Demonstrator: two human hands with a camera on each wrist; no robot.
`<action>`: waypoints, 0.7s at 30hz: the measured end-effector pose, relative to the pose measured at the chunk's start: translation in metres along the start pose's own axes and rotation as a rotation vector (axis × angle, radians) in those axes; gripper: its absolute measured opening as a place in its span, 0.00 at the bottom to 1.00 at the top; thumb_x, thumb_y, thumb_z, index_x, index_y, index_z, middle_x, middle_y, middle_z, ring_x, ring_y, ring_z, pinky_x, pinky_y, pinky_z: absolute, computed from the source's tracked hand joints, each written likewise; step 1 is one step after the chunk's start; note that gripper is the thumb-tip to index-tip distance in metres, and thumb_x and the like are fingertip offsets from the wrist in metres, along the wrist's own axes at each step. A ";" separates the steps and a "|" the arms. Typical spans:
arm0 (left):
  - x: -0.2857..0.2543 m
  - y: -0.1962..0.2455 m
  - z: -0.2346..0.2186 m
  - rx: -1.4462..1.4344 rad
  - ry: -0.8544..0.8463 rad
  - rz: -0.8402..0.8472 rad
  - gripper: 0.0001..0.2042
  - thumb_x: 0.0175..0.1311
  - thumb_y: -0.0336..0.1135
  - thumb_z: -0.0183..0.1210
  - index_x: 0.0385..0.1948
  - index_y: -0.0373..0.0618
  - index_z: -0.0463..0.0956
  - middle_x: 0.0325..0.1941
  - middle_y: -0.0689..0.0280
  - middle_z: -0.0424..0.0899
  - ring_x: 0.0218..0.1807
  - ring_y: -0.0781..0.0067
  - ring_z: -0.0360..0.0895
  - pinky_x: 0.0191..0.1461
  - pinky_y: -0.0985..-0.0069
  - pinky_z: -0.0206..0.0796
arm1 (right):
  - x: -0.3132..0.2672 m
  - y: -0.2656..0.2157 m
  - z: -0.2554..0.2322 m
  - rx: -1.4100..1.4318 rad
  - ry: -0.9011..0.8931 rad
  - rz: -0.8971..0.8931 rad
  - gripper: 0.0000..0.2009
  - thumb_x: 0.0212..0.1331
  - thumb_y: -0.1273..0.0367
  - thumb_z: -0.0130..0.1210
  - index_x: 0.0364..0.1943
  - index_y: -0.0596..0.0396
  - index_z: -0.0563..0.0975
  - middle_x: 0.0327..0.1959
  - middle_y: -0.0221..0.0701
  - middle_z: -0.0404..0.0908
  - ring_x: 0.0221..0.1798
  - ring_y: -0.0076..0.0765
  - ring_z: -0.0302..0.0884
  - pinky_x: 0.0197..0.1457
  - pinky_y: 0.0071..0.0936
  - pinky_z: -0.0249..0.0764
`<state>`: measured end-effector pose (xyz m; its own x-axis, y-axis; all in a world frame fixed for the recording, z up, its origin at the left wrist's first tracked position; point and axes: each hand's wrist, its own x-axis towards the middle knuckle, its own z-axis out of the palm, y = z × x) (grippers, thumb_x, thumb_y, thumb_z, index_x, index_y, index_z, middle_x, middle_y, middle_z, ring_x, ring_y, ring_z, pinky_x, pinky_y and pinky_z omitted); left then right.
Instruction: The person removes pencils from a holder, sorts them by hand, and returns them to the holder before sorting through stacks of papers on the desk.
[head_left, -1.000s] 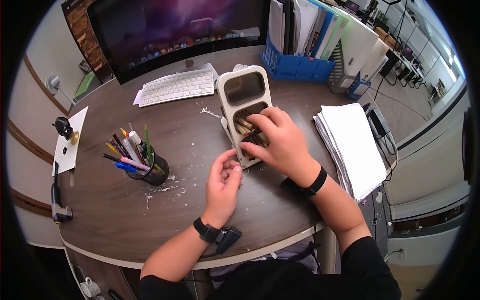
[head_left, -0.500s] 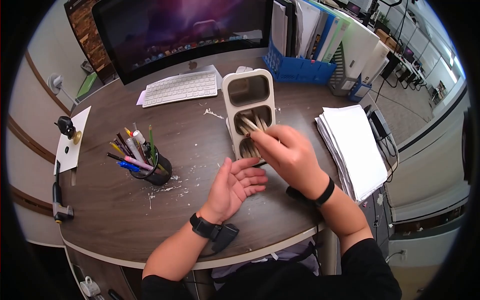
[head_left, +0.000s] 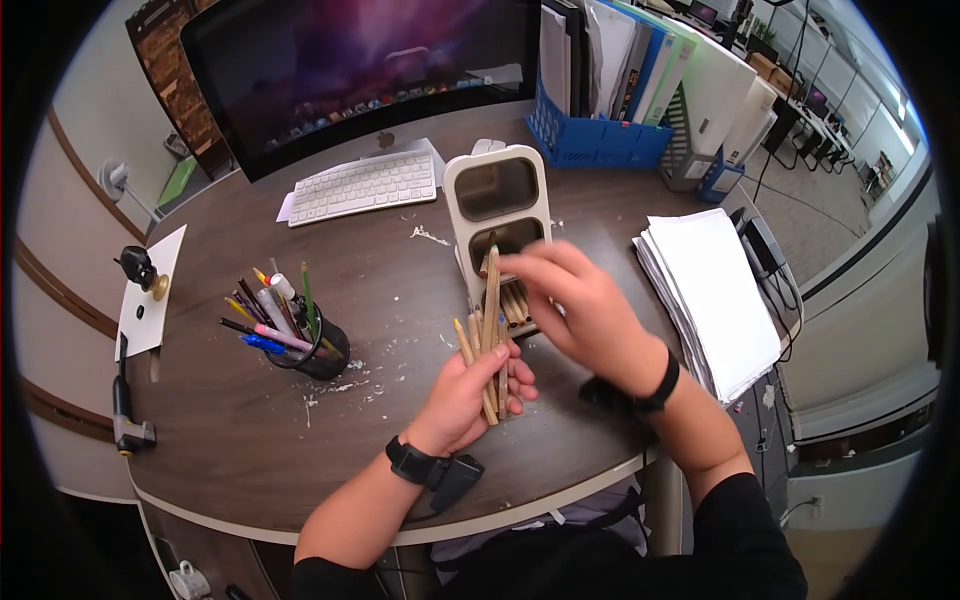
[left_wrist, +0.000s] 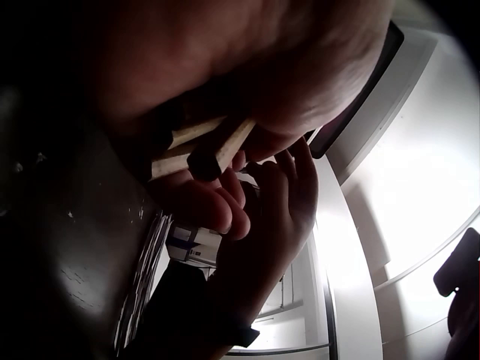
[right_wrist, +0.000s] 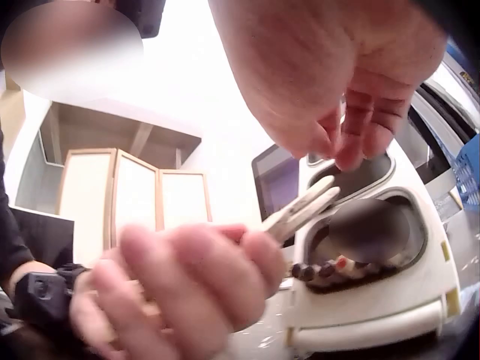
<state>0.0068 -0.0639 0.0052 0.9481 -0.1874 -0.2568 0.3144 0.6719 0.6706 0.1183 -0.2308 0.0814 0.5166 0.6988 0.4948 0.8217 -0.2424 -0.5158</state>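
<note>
My left hand (head_left: pixel 468 398) grips several wooden pencils (head_left: pixel 491 310), which stand up out of it in front of the organizer. Their blunt ends poke out beneath the palm in the left wrist view, the pencils (left_wrist: pixel 225 146) side by side. Holding nothing, my right hand (head_left: pixel 590 315) hovers by the pencils' upper tips with its fingers loosely bent. In the right wrist view the right hand (right_wrist: pixel 337 82) is over the openings. The white organizer (head_left: pixel 500 221) leans back and has three compartments. More pencils (head_left: pixel 517 305) lie in its lowest one, partly covered by the right hand.
Left of the hands stands a black mesh cup (head_left: pixel 325 350) of pens and pencils, with white shavings (head_left: pixel 350 385) around it. Behind are a keyboard (head_left: pixel 365 185) and a monitor (head_left: pixel 350 80). A paper stack (head_left: pixel 710 290) lies right, with a blue file rack (head_left: pixel 600 140) behind.
My right hand pulled pencils from the middle compartment and has let them go. The left hand, earlier open below the organizer, has closed around them.
</note>
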 end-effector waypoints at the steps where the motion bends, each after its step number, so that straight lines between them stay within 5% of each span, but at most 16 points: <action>1: 0.000 -0.002 -0.001 0.003 -0.003 0.000 0.11 0.82 0.39 0.49 0.53 0.43 0.71 0.38 0.58 0.84 0.38 0.64 0.86 0.34 0.72 0.78 | 0.013 0.008 0.006 -0.146 0.054 -0.060 0.19 0.54 0.75 0.64 0.53 0.50 0.81 0.49 0.33 0.81 0.50 0.41 0.81 0.48 0.36 0.80; 3: 0.000 -0.003 -0.002 0.002 -0.033 -0.043 0.11 0.81 0.39 0.50 0.53 0.42 0.70 0.37 0.58 0.83 0.35 0.67 0.84 0.33 0.74 0.76 | 0.026 0.013 0.009 -0.295 0.112 -0.121 0.19 0.54 0.75 0.63 0.52 0.49 0.81 0.47 0.31 0.82 0.50 0.41 0.81 0.49 0.36 0.81; 5: 0.000 -0.003 -0.001 0.019 -0.025 -0.031 0.11 0.81 0.39 0.51 0.53 0.42 0.70 0.37 0.58 0.83 0.33 0.68 0.83 0.32 0.75 0.74 | 0.032 0.013 0.010 -0.397 -0.015 -0.181 0.16 0.53 0.76 0.62 0.48 0.49 0.81 0.49 0.29 0.82 0.50 0.41 0.81 0.50 0.35 0.81; 14: -0.005 0.010 0.007 0.104 -0.037 0.058 0.14 0.77 0.33 0.55 0.57 0.39 0.69 0.36 0.62 0.80 0.27 0.77 0.75 0.27 0.79 0.66 | 0.013 0.008 -0.007 -0.284 -0.139 -0.382 0.14 0.50 0.73 0.65 0.44 0.51 0.81 0.50 0.30 0.82 0.49 0.41 0.81 0.53 0.36 0.80; 19: -0.003 0.002 0.003 0.223 0.005 0.089 0.10 0.75 0.32 0.57 0.52 0.41 0.71 0.31 0.67 0.76 0.23 0.81 0.72 0.23 0.81 0.61 | 0.003 0.019 0.007 -0.221 0.016 -0.344 0.18 0.49 0.75 0.66 0.47 0.51 0.82 0.50 0.32 0.82 0.49 0.41 0.81 0.53 0.37 0.79; 21: -0.004 -0.003 0.002 0.296 0.103 0.236 0.06 0.73 0.29 0.56 0.45 0.43 0.70 0.26 0.70 0.73 0.20 0.82 0.68 0.23 0.81 0.60 | 0.003 0.018 0.005 -0.312 0.033 -0.220 0.18 0.51 0.78 0.65 0.48 0.50 0.82 0.48 0.32 0.81 0.47 0.44 0.80 0.52 0.39 0.79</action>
<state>0.0018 -0.0663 0.0053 0.9911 0.0305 -0.1299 0.1025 0.4491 0.8876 0.1335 -0.2294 0.0704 0.3227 0.7359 0.5953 0.9450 -0.2855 -0.1593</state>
